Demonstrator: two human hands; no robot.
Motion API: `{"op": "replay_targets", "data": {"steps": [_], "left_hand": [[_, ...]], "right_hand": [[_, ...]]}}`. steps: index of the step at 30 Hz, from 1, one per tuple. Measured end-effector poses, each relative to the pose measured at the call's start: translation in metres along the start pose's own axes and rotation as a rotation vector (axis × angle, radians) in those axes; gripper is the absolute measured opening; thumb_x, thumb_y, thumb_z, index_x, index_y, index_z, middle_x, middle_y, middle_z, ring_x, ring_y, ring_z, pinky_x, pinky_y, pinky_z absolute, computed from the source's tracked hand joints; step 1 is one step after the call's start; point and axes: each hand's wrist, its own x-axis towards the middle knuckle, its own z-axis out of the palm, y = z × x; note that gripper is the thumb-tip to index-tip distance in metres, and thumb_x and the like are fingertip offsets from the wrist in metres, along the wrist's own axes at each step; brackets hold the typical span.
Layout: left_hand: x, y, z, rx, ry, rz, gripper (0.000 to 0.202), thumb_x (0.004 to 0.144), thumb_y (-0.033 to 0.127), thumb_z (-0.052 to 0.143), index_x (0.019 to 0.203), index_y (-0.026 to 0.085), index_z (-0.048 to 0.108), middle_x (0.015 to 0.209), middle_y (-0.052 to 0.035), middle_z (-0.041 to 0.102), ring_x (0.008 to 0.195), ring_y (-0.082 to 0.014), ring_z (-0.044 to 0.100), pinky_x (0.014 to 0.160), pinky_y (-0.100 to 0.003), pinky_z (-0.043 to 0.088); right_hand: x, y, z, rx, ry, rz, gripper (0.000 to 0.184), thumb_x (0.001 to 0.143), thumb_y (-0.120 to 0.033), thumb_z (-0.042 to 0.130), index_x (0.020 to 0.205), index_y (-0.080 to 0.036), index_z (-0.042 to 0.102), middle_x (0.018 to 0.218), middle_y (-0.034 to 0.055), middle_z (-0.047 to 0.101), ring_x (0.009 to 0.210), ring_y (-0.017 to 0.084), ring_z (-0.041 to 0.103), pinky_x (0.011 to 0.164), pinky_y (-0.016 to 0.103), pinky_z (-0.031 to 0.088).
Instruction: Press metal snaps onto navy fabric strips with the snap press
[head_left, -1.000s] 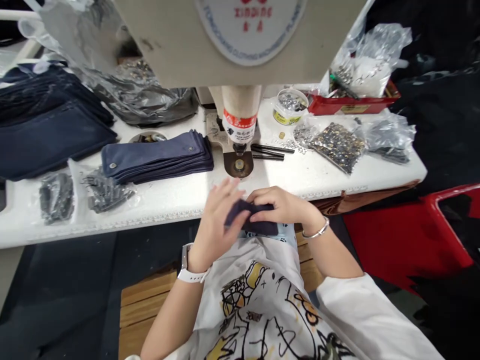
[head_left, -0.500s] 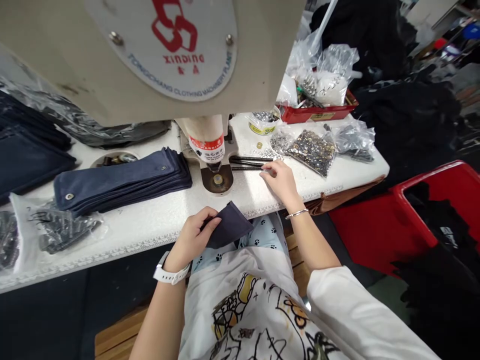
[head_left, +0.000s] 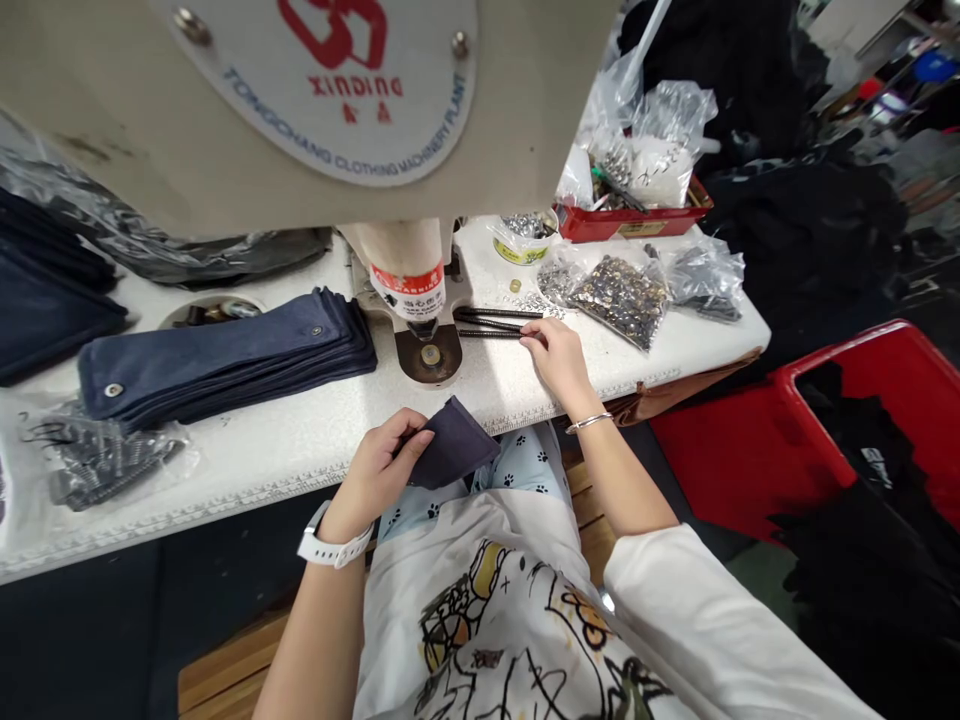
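Observation:
My left hand (head_left: 379, 462) is closed on a dark navy fabric piece (head_left: 455, 446), thumb on top. The piece is held at the table's front edge, its far corner pointing up toward the machine. My right hand (head_left: 559, 362) rests on the table with thumb and fingertips pinched at the right end of the black ribbed rods (head_left: 491, 324). Those rods lie side by side, right of the press machine's punch (head_left: 422, 328). Below the punch, a round brass-coloured die (head_left: 430, 355) sits in a dark plate. What lies under my right fingertips is partly hidden.
A stack of navy fabric pieces with snaps (head_left: 217, 350) lies left of the machine. Bags of metal fasteners (head_left: 621, 298), a yellow-labelled tub (head_left: 521, 250) and a red tray (head_left: 637, 225) stand at the right. Beyond the table is a red crate (head_left: 750, 460) with dark cloth.
The view has shifted slightly, so the table things appear a little further left. Both hands keep nearly the same pose, the left with the fabric piece, the right at the rods.

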Motion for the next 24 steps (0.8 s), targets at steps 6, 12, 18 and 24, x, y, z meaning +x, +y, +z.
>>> {"op": "replay_targets", "data": {"steps": [6, 12, 18, 24], "left_hand": [[-0.001, 0.001, 0.000, -0.008, -0.010, -0.003, 0.021, 0.085, 0.036, 0.042, 0.072, 0.019, 0.046, 0.058, 0.0039, 0.042, 0.055, -0.0105, 0.038, 0.052, -0.023, 0.033], [-0.001, 0.001, 0.000, -0.003, 0.003, 0.013, 0.020, 0.085, 0.034, 0.043, 0.072, 0.019, 0.046, 0.058, 0.0038, 0.043, 0.055, -0.0104, 0.039, 0.051, -0.023, 0.033], [0.000, 0.002, 0.001, 0.013, 0.007, 0.016, 0.019, 0.085, 0.032, 0.042, 0.072, 0.019, 0.046, 0.058, 0.0039, 0.042, 0.054, -0.0105, 0.039, 0.051, -0.023, 0.032], [-0.001, -0.001, 0.001, -0.002, -0.007, 0.024, 0.020, 0.086, 0.033, 0.041, 0.072, 0.020, 0.045, 0.057, 0.0041, 0.041, 0.054, -0.0104, 0.038, 0.050, -0.022, 0.031]], "right_hand": [[-0.003, 0.003, -0.001, -0.038, 0.033, -0.053, 0.014, 0.083, -0.016, 0.047, 0.081, -0.017, 0.061, 0.084, 0.0070, 0.065, 0.086, 0.020, 0.056, 0.078, 0.035, 0.044], [-0.006, 0.003, -0.001, -0.082, 0.027, -0.073, 0.020, 0.083, -0.018, 0.045, 0.090, -0.018, 0.064, 0.089, 0.0081, 0.065, 0.089, 0.021, 0.057, 0.080, 0.037, 0.045], [-0.007, 0.003, -0.003, -0.069, 0.040, -0.064, 0.018, 0.079, -0.016, 0.049, 0.081, -0.017, 0.067, 0.082, 0.0070, 0.066, 0.082, 0.019, 0.059, 0.076, 0.035, 0.047], [-0.006, 0.006, -0.016, -0.060, -0.051, -0.063, 0.014, 0.079, -0.018, 0.052, 0.074, -0.017, 0.065, 0.079, 0.0064, 0.066, 0.078, 0.018, 0.058, 0.073, 0.034, 0.045]]}}
